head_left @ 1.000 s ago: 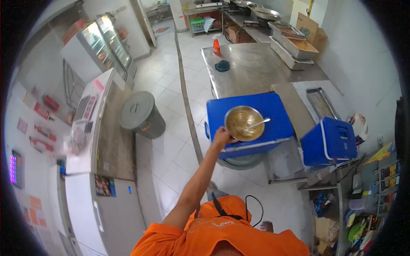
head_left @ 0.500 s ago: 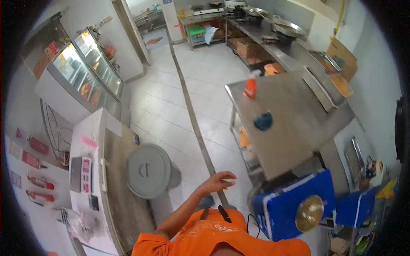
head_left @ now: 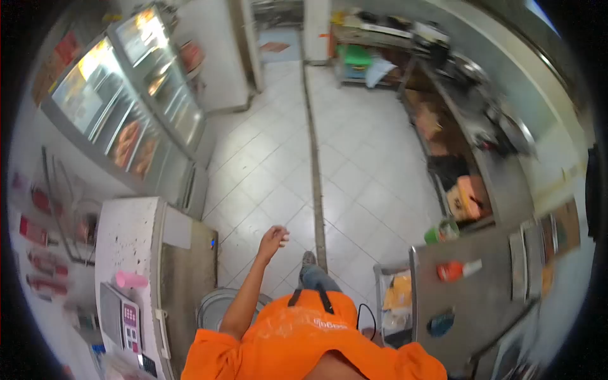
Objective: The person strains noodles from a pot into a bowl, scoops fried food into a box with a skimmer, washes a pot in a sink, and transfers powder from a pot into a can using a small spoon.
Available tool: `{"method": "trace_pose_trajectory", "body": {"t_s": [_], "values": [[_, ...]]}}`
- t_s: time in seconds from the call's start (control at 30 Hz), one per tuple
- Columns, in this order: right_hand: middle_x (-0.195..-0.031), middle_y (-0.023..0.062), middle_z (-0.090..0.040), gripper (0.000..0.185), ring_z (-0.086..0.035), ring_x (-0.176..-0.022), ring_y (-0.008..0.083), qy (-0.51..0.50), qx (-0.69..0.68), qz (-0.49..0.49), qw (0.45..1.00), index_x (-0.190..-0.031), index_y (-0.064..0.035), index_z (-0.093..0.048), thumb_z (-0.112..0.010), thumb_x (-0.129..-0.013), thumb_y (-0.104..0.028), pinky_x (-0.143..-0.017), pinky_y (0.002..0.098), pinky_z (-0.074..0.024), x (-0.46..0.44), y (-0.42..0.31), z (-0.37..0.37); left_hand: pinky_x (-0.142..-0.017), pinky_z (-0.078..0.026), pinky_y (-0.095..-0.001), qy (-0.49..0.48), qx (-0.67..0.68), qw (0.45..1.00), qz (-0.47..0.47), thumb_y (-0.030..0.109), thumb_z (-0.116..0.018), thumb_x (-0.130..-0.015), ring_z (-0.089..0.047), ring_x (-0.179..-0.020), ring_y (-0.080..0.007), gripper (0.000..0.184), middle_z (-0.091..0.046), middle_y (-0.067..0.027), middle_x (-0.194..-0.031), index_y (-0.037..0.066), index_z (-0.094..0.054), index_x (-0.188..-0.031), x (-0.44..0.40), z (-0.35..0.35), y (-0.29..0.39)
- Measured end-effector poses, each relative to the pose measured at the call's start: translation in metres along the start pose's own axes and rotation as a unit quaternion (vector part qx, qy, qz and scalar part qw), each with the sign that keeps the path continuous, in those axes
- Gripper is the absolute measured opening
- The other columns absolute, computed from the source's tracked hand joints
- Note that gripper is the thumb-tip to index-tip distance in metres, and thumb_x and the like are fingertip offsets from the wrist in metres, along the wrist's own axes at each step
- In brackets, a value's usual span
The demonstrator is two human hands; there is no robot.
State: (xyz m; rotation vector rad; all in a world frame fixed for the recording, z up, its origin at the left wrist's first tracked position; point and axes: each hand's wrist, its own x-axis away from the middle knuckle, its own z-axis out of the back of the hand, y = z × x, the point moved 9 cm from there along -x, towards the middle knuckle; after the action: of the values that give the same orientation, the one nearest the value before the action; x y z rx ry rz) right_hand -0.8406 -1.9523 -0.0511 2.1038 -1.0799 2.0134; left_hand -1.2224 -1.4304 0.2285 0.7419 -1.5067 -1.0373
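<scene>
My left hand [head_left: 274, 240] hangs in the air ahead of my body, over the tiled floor. Its fingers are loosely bent and somewhat apart, with nothing between them. My right hand does not show; the right arm is hidden beyond the orange sleeve [head_left: 415, 362]. Below the left forearm, the round grey bin [head_left: 212, 310] is partly covered by the arm and shirt. An orange spray bottle [head_left: 450, 271] and a dark teal cloth [head_left: 441, 323] lie on the steel table [head_left: 487, 278] to the right, away from both arms.
White tiled floor [head_left: 272, 152] with a dark channel [head_left: 311, 145] stretches ahead. Glass-door fridges [head_left: 126, 120] and a white chest freezer [head_left: 130, 234] bearing a scale [head_left: 123, 320] line the left. A steel counter [head_left: 468, 126] with pans runs along the right; a green container [head_left: 437, 234] stands by the table.
I have stepped forward and my view has turned right to left, bringing fridges and freezer closer. The blue boxes left view. My left hand swung left and up, still holding nothing.
</scene>
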Motion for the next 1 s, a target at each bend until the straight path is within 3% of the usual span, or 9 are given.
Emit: {"method": "trace_pose_trajectory", "body": {"t_s": [0.07,0.13,0.2,0.37,0.47,0.6,0.87,0.93,1.0], "values": [[-0.081,0.009,-0.064,0.03,-0.059,-0.061,0.0192,-0.012,0.059,0.017,0.998,-0.099,-0.0051,-0.064,-0.053,-0.092,-0.032,-0.053,0.0352,-0.0488,-0.065,-0.126,-0.037,-0.084,-0.05,-0.0391,0.102,-0.239,0.959,0.11,0.037,-0.055,-0.097,-0.064,-0.092,-0.0268,0.038,-0.066,-0.0089,-0.114,0.004,-0.061,-0.115,-0.042,0.087,-0.101],[-0.082,0.0097,-0.066,0.03,-0.06,-0.061,0.0182,0.082,0.307,0.098,0.943,-0.1,-0.0028,-0.064,-0.053,-0.094,-0.03,-0.051,0.0327,-0.0487,-0.151,-0.312,-0.094,-0.092,-0.045,-0.0492,0.092,-0.154,0.915,0.361,0.066,-0.06,-0.081,-0.059,-0.102,-0.0315,0.081,-0.063,-0.0175,-0.118,-0.004,-0.059,-0.122,-0.015,0.137,-0.172],[-0.082,0.0103,-0.067,0.03,-0.062,-0.061,0.0172,0.12,0.337,0.199,0.912,-0.102,-0.0004,-0.065,-0.054,-0.097,-0.027,-0.049,0.0302,-0.0485,-0.21,-0.492,-0.183,-0.1,-0.04,-0.0492,0.071,0.075,0.899,0.426,0.062,-0.061,-0.083,-0.053,-0.118,-0.0285,0.08,-0.054,-0.0174,-0.132,0.0,-0.052,-0.133,-0.007,0.144,-0.204],[-0.081,0.0068,-0.066,0.024,-0.059,-0.06,0.0118,0.029,0.37,0.383,0.846,-0.109,-0.007,-0.064,-0.051,-0.098,-0.024,-0.048,0.0256,-0.0471,-0.299,-0.835,-0.424,-0.107,-0.038,-0.0456,0.028,0.393,0.868,0.302,0.048,-0.058,-0.092,-0.041,-0.133,-0.0296,0.065,-0.042,-0.0119,-0.145,0.008,-0.043,-0.142,-0.165,0.142,-0.164],[-0.081,0.0058,-0.065,0.021,-0.059,-0.059,0.0107,0.005,0.396,0.436,0.808,-0.112,-0.0092,-0.062,-0.052,-0.097,-0.02,-0.046,0.0243,-0.0455,-0.371,-0.941,-0.516,-0.103,-0.042,-0.0433,0.159,0.334,0.876,0.31,0.047,-0.06,-0.091,-0.048,-0.125,-0.0276,0.064,-0.048,-0.0061,-0.14,0.01,-0.046,-0.141,-0.332,0.204,-0.074],[-0.081,0.0051,-0.065,0.026,-0.058,-0.058,0.015,-0.057,0.42,0.196,0.884,-0.116,-0.0124,-0.058,-0.052,-0.091,-0.013,-0.044,0.0253,-0.0444,-0.504,-0.962,-0.563,-0.091,-0.048,-0.0418,0.209,0.2,0.951,0.111,0.049,-0.046,-0.096,-0.055,-0.116,-0.0229,0.056,-0.057,-0.0069,-0.128,0.011,-0.049,-0.136,-0.615,0.31,0.108],[-0.093,0.0138,-0.069,0.031,-0.065,-0.069,0.0213,0.044,0.249,-0.023,0.967,-0.115,-0.005,-0.062,-0.061,-0.092,-0.026,-0.056,0.0325,-0.0533,-0.566,-1.044,-0.614,-0.078,-0.05,-0.0293,0.243,-0.131,0.951,-0.138,0.036,-0.07,-0.088,-0.065,-0.084,-0.0152,0.034,-0.069,-0.005,-0.099,0.008,-0.067,-0.106,-1.087,0.407,0.589],[-0.091,0.0124,-0.069,0.026,-0.066,-0.07,0.0214,-0.068,0.544,0.126,0.827,-0.108,-0.0047,-0.064,-0.061,-0.09,-0.023,-0.056,0.0336,-0.0535,-0.63,-1.115,-0.645,-0.079,-0.051,-0.0296,0.271,-0.192,0.904,-0.269,0.036,-0.073,-0.086,-0.066,-0.082,-0.0172,0.034,-0.07,-0.0058,-0.096,0.006,-0.067,-0.102,-1.215,0.436,0.687],[-0.087,0.0118,-0.068,0.022,-0.066,-0.07,0.0229,-0.049,0.531,0.132,0.836,-0.101,-0.0048,-0.065,-0.06,-0.089,-0.022,-0.057,0.0363,-0.0536,-0.69,-1.189,-0.642,-0.082,-0.05,-0.0316,0.309,-0.219,0.883,-0.278,0.038,-0.077,-0.081,-0.067,-0.086,-0.0216,0.042,-0.07,-0.0088,-0.098,0.004,-0.066,-0.103,-1.309,0.45,0.775]]}}
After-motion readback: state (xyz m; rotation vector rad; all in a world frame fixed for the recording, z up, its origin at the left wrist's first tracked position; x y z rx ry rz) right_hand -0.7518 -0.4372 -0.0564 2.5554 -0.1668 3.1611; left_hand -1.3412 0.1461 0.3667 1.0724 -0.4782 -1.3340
